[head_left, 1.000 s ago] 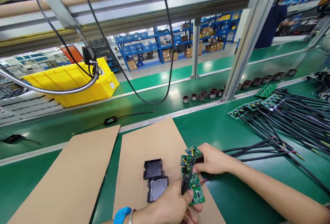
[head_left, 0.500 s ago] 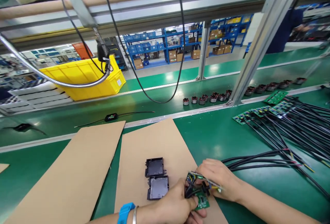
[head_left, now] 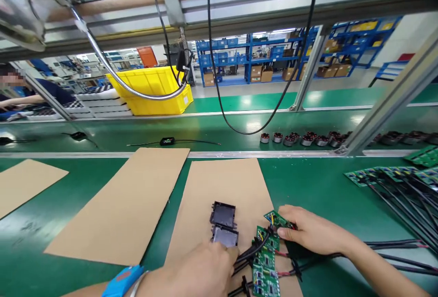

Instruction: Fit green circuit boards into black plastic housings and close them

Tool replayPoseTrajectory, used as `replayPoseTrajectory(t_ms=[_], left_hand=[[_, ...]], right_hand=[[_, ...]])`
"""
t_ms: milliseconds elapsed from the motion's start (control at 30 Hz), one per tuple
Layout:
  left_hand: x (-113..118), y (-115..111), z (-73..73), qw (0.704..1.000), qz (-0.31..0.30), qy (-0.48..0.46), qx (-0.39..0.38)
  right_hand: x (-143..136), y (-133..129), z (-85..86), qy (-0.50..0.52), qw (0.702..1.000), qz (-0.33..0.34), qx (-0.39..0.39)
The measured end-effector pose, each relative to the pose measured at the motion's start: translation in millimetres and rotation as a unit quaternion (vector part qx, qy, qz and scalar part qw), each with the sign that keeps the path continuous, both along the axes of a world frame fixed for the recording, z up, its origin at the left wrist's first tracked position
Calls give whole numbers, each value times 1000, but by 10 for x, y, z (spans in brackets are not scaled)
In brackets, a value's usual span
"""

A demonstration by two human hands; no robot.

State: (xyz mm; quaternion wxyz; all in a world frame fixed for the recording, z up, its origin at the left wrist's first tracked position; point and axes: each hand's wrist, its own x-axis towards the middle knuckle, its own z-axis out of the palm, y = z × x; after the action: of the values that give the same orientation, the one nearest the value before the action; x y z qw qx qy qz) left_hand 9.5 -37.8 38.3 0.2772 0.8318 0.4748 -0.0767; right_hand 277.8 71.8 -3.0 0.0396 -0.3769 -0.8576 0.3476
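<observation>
Clamping the upper circuit board between thumb and fingers, the right hand hovered at the right edge of the rightmost cardboard sheet. The lower circuit boards hung near that edge; the left hand, its grip hidden, met black cables beside the lower black tray.

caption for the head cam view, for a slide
Right hand grips green circuit boards over cardboard, left hand beside two black trays.

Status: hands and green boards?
Right hand gripping top green board. Left hand partly covering lower black tray, grip hidden. Black cables draped over board row.
</observation>
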Motion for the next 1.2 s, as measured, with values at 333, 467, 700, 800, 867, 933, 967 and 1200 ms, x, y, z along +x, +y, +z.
replayPoseTrajectory(t_ms=[333, 467, 700, 800, 867, 933, 967, 1200], left_hand=[[-551, 326, 165, 970, 199, -84, 111], [-592, 527, -186, 974, 180, -104, 90], [-749, 670, -409, 968, 170, -167, 74], [-721, 751, -321, 951, 201, -215, 90], [-686, 802, -265, 939, 233, -241, 79], [-647, 829, -229, 931, 259, -249, 67], [-627, 831, -217, 930, 267, -244, 65], [-454, 775, -174, 933, 295, -200, 48]], right_hand=[[-874, 112, 266, 48, 997, -45, -41], [-1202, 141, 96, 18, 998, -50, -32], [-1177, 344, 99, 3, 999, -33, 1], [-1173, 354, 227, 37, 999, -11, -19], [-1177, 348, 301, 74, 996, 1, -55], [-1165, 362, 343, 90, 993, -7, -75], [-1153, 378, 350, 90, 993, -21, -72], [-1294, 290, 277, -37, 987, -108, 117]])
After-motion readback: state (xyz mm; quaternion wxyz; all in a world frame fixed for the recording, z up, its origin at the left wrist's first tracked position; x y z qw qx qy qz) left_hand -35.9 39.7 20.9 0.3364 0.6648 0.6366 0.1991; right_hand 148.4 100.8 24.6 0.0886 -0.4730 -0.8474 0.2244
